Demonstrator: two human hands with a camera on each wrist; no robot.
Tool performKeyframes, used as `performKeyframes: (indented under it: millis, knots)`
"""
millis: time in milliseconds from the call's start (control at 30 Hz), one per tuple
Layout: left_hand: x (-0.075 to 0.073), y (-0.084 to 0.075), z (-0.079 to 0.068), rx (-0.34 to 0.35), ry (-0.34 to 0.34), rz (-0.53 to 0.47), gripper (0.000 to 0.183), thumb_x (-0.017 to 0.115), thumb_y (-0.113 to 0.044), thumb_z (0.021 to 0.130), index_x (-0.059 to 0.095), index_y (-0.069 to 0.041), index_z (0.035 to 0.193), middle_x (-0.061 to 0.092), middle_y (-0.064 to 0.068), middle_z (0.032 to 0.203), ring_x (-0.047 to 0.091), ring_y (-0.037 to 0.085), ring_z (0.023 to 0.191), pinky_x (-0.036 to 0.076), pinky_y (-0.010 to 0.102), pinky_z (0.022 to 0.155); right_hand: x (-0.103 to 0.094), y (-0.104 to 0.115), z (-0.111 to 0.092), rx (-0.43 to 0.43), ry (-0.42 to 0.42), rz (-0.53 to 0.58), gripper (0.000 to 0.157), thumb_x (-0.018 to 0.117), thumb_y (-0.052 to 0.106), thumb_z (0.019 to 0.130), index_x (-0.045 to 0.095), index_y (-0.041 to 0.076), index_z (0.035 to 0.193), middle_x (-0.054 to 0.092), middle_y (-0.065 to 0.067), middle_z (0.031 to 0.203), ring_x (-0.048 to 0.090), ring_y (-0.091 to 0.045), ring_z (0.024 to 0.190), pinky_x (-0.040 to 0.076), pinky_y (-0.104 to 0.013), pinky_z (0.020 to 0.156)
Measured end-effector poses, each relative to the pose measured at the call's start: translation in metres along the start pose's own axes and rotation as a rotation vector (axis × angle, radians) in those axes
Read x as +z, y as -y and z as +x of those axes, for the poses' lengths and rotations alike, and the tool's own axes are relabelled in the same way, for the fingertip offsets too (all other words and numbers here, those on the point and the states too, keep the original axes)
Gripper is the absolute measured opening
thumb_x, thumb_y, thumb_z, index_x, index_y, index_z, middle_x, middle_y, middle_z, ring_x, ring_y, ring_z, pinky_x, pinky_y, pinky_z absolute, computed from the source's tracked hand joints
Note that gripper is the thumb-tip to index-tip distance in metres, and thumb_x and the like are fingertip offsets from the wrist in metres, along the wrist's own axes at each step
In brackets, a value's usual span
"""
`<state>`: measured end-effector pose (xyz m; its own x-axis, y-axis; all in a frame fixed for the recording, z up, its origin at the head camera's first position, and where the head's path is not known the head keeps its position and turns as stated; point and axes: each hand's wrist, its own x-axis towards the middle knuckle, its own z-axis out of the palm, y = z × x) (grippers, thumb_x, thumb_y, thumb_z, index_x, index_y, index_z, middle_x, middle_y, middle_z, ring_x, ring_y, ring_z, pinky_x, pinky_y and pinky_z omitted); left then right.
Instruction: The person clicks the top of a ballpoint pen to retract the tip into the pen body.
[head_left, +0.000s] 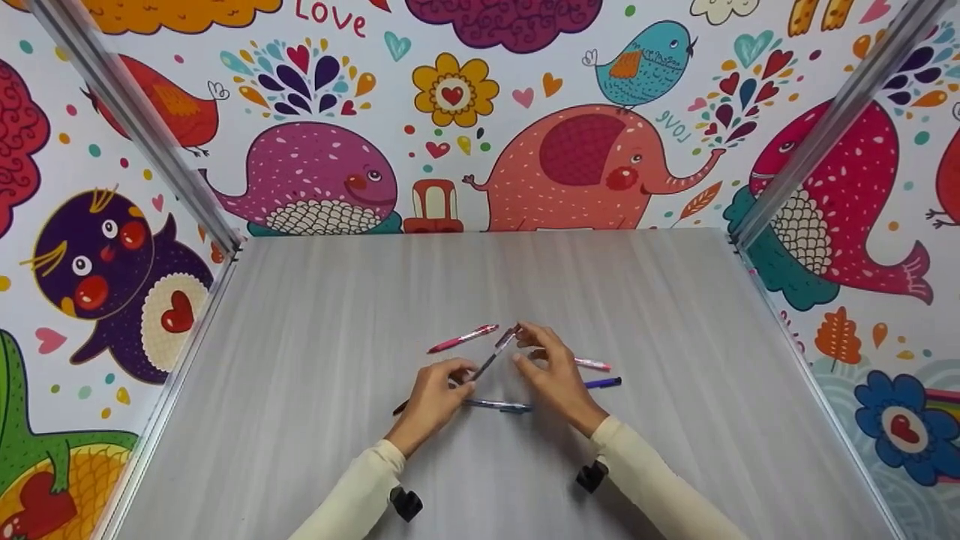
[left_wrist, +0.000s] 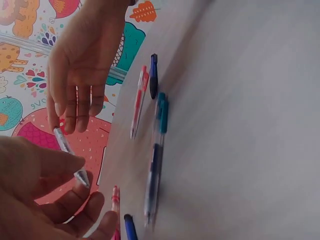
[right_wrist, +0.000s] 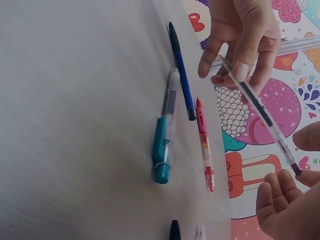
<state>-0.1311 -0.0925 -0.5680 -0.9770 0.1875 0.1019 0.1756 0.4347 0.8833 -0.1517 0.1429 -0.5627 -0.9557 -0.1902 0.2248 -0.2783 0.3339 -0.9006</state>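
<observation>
One pen (right_wrist: pixel 261 112) in left hand (head_left: pixel 435 394), red "Love" (head_left: pixel 330 18)

Held pen (right_wrist: pixel 261 112): clear plastic barrel, smooth and glossy
Teal pen (right_wrist: pixel 161 131): see-through and teal plastic, shiny
Surface (head_left: pixel 480 281): smooth, matt, streaked like wood grain
Corner posts (head_left: pixel 141 124): dull-sheened metal
Sleeves (head_left: pixel 352 487): matt cloth, from where I stand

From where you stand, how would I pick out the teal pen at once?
Find the grey table. Between the left hand and right hand, below the raised pen, lies the teal pen. Its bright teal end sets it apart from the pink pen and blue pen.
</observation>
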Motion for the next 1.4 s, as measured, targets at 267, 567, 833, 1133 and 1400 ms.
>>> performKeyframes:
  millis: [267, 567, 833, 1133, 1400]
  knots:
    - [0.008, -0.004, -0.006, -0.047, 0.055, -0.094, 0.020, 0.081, 0.004, 0.092, 0.080, -0.001, 0.112, 0.076, 0.006, 0.096, 0.069, 0.017, 0.092, 0.058, 0.032, 0.082, -0.004, 0.007, 0.001, -0.009, 0.052, 0.052, 0.056, 0.073, 0.007, 0.106, 0.056, 0.012, 0.158, 0.068, -0.009, 0.138, 0.068, -0.028, 0.125, 0.052, -0.057, 0.112]
    - [0.012, -0.009, -0.008, -0.101, 0.135, -0.292, 0.026, 0.079, 0.003, 0.094, 0.076, 0.007, 0.119, 0.075, 0.010, 0.104, 0.069, 0.017, 0.096, 0.057, 0.027, 0.082, -0.010, 0.015, 0.006, -0.006, 0.155, 0.196, 0.061, 0.075, 0.008, 0.105, 0.051, 0.007, 0.161, 0.063, -0.015, 0.145, 0.068, -0.034, 0.128, 0.056, -0.042, 0.108]
    - [0.016, -0.014, -0.007, -0.178, 0.187, -0.418, 0.029, 0.076, 0.005, 0.096, 0.070, 0.014, 0.122, 0.074, 0.008, 0.103, 0.070, 0.014, 0.089, 0.059, 0.029, 0.076, -0.018, 0.023, 0.007, -0.011, 0.196, 0.187, 0.063, 0.076, 0.008, 0.104, 0.050, 0.009, 0.162, 0.059, -0.013, 0.151, 0.067, -0.033, 0.130, 0.056, -0.045, 0.109]
    - [0.023, -0.020, -0.007, -0.217, 0.191, -0.532, 0.029, 0.076, 0.007, 0.094, 0.068, 0.017, 0.119, 0.073, 0.007, 0.099, 0.071, 0.014, 0.087, 0.064, 0.036, 0.082, -0.020, 0.026, 0.006, -0.003, 0.228, 0.203, 0.068, 0.077, 0.001, 0.101, 0.049, 0.011, 0.163, 0.058, -0.015, 0.150, 0.066, -0.034, 0.129, 0.058, -0.039, 0.106]
    - [0.025, -0.022, -0.010, -0.228, 0.194, -0.570, 0.027, 0.078, 0.005, 0.094, 0.070, 0.013, 0.118, 0.074, 0.008, 0.100, 0.072, 0.014, 0.088, 0.064, 0.041, 0.087, -0.018, 0.023, 0.004, -0.021, 0.245, 0.206, 0.072, 0.077, -0.007, 0.098, 0.049, 0.009, 0.162, 0.060, -0.016, 0.145, 0.067, -0.035, 0.126, 0.058, -0.036, 0.104]
